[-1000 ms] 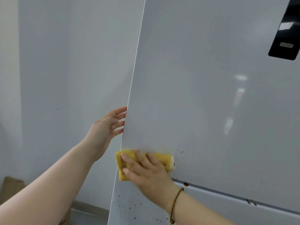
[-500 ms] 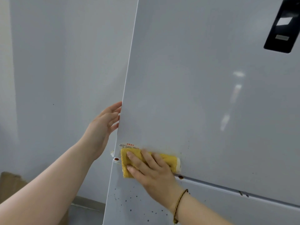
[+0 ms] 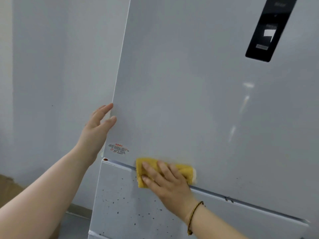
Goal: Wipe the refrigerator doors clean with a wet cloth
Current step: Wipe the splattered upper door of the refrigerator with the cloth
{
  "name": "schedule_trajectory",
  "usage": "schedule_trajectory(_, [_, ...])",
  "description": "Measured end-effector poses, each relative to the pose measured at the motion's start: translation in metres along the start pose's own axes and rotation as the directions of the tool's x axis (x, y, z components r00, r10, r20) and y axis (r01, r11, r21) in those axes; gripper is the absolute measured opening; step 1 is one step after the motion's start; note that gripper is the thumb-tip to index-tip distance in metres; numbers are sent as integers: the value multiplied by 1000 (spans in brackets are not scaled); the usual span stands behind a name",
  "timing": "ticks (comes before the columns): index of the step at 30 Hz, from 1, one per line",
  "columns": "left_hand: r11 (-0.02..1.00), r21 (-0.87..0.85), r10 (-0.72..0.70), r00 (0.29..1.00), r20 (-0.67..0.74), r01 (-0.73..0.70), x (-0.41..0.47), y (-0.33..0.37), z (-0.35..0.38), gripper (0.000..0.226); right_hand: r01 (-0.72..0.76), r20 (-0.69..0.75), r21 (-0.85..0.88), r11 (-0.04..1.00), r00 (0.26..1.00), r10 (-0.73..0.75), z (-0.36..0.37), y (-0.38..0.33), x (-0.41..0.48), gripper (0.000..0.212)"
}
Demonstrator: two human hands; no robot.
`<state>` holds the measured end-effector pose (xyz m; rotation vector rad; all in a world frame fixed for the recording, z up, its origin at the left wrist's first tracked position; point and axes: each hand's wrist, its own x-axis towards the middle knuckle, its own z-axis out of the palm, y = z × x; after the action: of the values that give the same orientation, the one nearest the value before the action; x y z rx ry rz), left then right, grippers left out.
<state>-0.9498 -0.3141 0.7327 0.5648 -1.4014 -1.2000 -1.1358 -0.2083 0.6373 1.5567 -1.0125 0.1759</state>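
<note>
The white upper refrigerator door fills most of the view, with a small red-printed sticker near its lower left corner. My right hand presses a folded yellow cloth flat across the seam between the upper door and the lower door. Dark specks dot the lower door. My left hand rests on the upper door's left edge, fingers spread against it.
A black control panel sits high on the right of the upper door. A pale wall stands to the left. A brown cardboard piece lies low at the left by the floor.
My right hand has slid the cloth down and to the right, from the upper door's lower left corner onto the seam. The sticker is uncovered. My left hand stays at the door edge.
</note>
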Motion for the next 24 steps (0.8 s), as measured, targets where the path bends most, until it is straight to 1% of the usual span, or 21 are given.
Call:
schedule_trajectory(2, [977,176,122,992,-16,-117,-9,0,9,41,62,32,34,997,997,-63,-5,11,0,25])
schedule_trajectory(3, [950,257,184,983,10,-180,-15,-1,14,42,60,23,45,997,998,-61,-10,21,5,25])
schedule_trajectory(4, [912,331,240,970,51,-243,-20,-5,19,42,26,-4,48,998,1000,-26,-16,34,12,26])
schedule_trajectory(6, [828,455,313,943,112,-329,-30,-15,29,40,-115,-65,19,993,991,116,-30,65,25,32])
schedule_trajectory(8, [768,548,289,943,163,-330,-38,-27,35,43,-250,-112,-2,968,962,248,-40,85,31,40])
schedule_trajectory(9, [738,596,244,948,202,-317,-42,-33,38,49,-289,-125,-8,957,950,286,-41,85,31,43])
schedule_trajectory(11, [638,702,150,945,292,-318,-46,-43,41,61,-316,-125,-19,949,942,311,-36,70,22,50])
schedule_trajectory(13, [559,759,115,938,328,-334,-48,-44,43,65,-270,-93,-6,963,959,268,-24,43,5,42])
schedule_trajectory(15, [546,778,81,943,322,-312,-47,-42,43,65,-156,-27,13,988,987,156,-13,16,-15,32])
schedule_trajectory(17, [538,789,55,946,320,-298,-47,-37,42,67,-64,39,30,997,997,63,-7,0,-28,30])
schedule_trajectory(20, [540,787,45,944,327,-298,-46,-34,39,66,17,37,55,998,999,-19,-7,13,-30,28])
schedule_trajectory(22, [522,795,42,940,338,-309,-45,-33,38,66,70,15,45,997,997,-71,-13,33,-32,30])
schedule_trajectory(24, [524,789,49,937,347,-320,-45,-35,37,66,106,21,30,994,994,-107,-20,49,-38,30])
